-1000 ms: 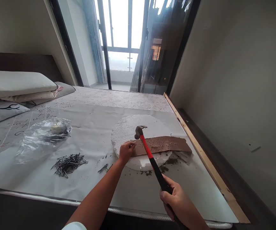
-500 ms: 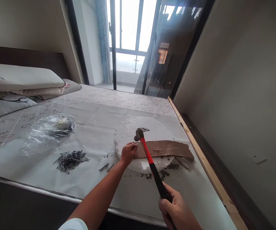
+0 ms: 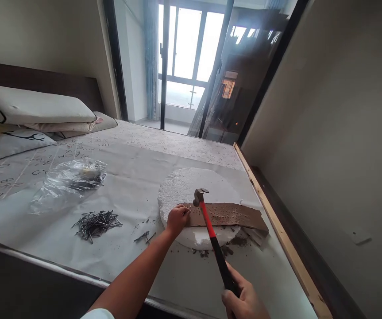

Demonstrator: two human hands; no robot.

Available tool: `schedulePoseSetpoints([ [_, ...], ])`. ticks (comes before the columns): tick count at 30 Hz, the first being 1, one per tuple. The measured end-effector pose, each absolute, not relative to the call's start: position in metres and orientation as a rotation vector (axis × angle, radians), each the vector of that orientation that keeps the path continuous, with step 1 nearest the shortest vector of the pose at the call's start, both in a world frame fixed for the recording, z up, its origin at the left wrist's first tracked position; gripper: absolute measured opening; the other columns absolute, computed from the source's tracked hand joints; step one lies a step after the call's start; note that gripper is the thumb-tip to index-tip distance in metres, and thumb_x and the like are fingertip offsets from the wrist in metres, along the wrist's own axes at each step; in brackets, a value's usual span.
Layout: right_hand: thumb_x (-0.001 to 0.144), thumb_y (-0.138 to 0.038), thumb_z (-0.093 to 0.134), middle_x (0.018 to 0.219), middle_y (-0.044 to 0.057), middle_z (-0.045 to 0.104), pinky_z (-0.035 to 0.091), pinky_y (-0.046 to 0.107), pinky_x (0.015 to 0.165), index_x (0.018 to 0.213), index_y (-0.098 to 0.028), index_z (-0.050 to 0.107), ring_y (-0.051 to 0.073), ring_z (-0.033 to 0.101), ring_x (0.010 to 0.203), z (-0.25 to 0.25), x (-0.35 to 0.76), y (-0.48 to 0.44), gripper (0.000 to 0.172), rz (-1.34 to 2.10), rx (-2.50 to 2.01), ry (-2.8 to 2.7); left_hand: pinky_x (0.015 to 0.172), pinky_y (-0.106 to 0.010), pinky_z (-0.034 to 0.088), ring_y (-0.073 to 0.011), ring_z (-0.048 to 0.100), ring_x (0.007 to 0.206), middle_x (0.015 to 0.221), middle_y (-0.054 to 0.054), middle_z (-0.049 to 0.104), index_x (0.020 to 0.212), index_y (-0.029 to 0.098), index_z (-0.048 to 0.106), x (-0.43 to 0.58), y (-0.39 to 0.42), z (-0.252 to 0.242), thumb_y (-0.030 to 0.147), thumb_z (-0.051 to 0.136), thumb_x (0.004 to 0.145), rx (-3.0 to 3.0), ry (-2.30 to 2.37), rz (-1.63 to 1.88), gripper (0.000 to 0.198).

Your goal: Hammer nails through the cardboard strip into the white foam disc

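My right hand (image 3: 244, 299) grips the black end of a red-handled hammer (image 3: 210, 232). Its steel head hangs just above the left end of a brown strip of board (image 3: 230, 215). The strip is dotted with nail marks and lies across a round white foam slab (image 3: 191, 186) on the covered bed. At the strip's left end my left hand (image 3: 176, 219) pinches a small nail, fingertips close under the hammer head.
A pile of loose dark nails (image 3: 96, 223) lies to the left, with a few more nails (image 3: 145, 236) nearer the slab. A crumpled clear plastic bag (image 3: 67, 181) sits behind them. Pillows (image 3: 34, 108) lie far left. A wooden bed rail (image 3: 277, 221) runs along the right.
The hammer head has dropped lower, closer to the strip's left end by my left fingers. My head has tipped up, so the scene sits lower in view.
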State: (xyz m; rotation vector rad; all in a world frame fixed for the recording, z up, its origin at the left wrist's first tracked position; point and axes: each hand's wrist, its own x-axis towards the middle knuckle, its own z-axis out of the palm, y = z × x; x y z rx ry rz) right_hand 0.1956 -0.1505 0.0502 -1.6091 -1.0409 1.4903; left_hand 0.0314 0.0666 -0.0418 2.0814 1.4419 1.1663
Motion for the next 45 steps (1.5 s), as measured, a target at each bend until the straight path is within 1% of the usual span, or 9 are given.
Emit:
schedulePoseSetpoints([
  [10,0.063,-0.029,0.049,0.037,-0.009,0.032,0.023,0.02,0.035,0.135,-0.006,0.04,0.008,0.027,0.034,0.05,0.195,-0.15,0.076,1.504,-1.638,-1.082,0.065,-0.024,0.043,-0.0139,0.06,0.072,0.075,-0.003,0.065,0.07,0.019,0.069,0.03,0.066,-0.043,0.017,0.054,0.079,2.128,1.457,1.132,0.017],
  [16,0.066,-0.029,0.048,0.036,-0.009,0.031,0.024,0.02,0.035,0.139,-0.005,0.035,0.009,0.027,0.033,0.049,0.199,-0.151,0.077,1.46,-1.621,-1.114,0.065,-0.025,0.042,-0.0146,0.059,0.073,0.078,-0.004,0.066,0.073,0.019,0.069,0.03,0.065,-0.044,0.018,0.053,0.08,2.128,1.439,1.138,0.018],
  [21,0.065,-0.027,0.051,0.039,-0.008,0.033,0.028,0.02,0.036,0.135,-0.008,0.042,0.008,0.03,0.033,0.05,0.196,-0.148,0.073,1.484,-1.608,-1.166,0.063,-0.024,0.042,-0.0143,0.058,0.071,0.077,-0.004,0.064,0.07,0.018,0.068,0.03,0.065,-0.045,0.016,0.051,0.08,2.153,1.46,1.098,0.02],
  [25,0.066,-0.028,0.052,0.039,-0.008,0.035,0.03,0.02,0.037,0.136,-0.009,0.041,0.009,0.032,0.034,0.048,0.197,-0.149,0.073,1.499,-1.6,-1.141,0.064,-0.024,0.043,-0.0137,0.058,0.071,0.078,-0.004,0.064,0.072,0.018,0.069,0.029,0.065,-0.045,0.017,0.052,0.079,2.164,1.451,1.082,0.018],
  [31,0.061,-0.028,0.053,0.04,-0.008,0.034,0.026,0.019,0.037,0.136,-0.003,0.039,0.008,0.029,0.037,0.046,0.193,-0.151,0.08,1.502,-1.556,-1.097,0.07,-0.026,0.046,-0.0142,0.06,0.075,0.081,-0.004,0.065,0.076,0.019,0.072,0.028,0.066,-0.041,0.014,0.055,0.075,2.084,1.424,1.073,0.017],
  [34,0.062,-0.032,0.051,0.041,-0.01,0.031,0.023,0.019,0.036,0.138,-0.002,0.035,0.007,0.025,0.036,0.047,0.191,-0.152,0.083,1.463,-1.54,-1.061,0.071,-0.026,0.047,-0.0146,0.06,0.077,0.084,-0.005,0.066,0.084,0.019,0.072,0.023,0.066,-0.031,0.016,0.053,0.074,1.987,1.39,1.174,0.021],
  [37,0.063,-0.029,0.047,0.038,-0.01,0.029,0.021,0.019,0.034,0.135,-0.003,0.039,0.007,0.024,0.032,0.045,0.188,-0.148,0.078,1.517,-1.58,-1.077,0.071,-0.026,0.048,-0.0147,0.06,0.078,0.086,-0.006,0.066,0.09,0.017,0.071,0.008,0.066,-0.017,0.015,0.048,0.075,1.831,1.438,1.386,0.027],
  [41,0.062,-0.025,0.047,0.038,-0.01,0.032,0.023,0.019,0.034,0.134,-0.004,0.042,0.007,0.027,0.03,0.039,0.185,-0.145,0.075,1.574,-1.612,-1.125,0.07,-0.026,0.048,-0.0156,0.06,0.079,0.085,-0.005,0.064,0.089,0.017,0.069,-0.018,0.063,0.002,0.02,0.046,0.077,1.677,1.546,1.582,0.027],
  [45,0.065,-0.028,0.05,0.037,-0.01,0.031,0.026,0.02,0.034,0.138,-0.008,0.038,0.007,0.027,0.03,0.038,0.188,-0.15,0.076,1.541,-1.597,-1.132,0.069,-0.025,0.048,-0.0151,0.059,0.077,0.087,-0.005,0.064,0.088,0.017,0.069,-0.042,0.056,0.009,0.021,0.045,0.076,1.712,1.613,1.587,0.027],
])
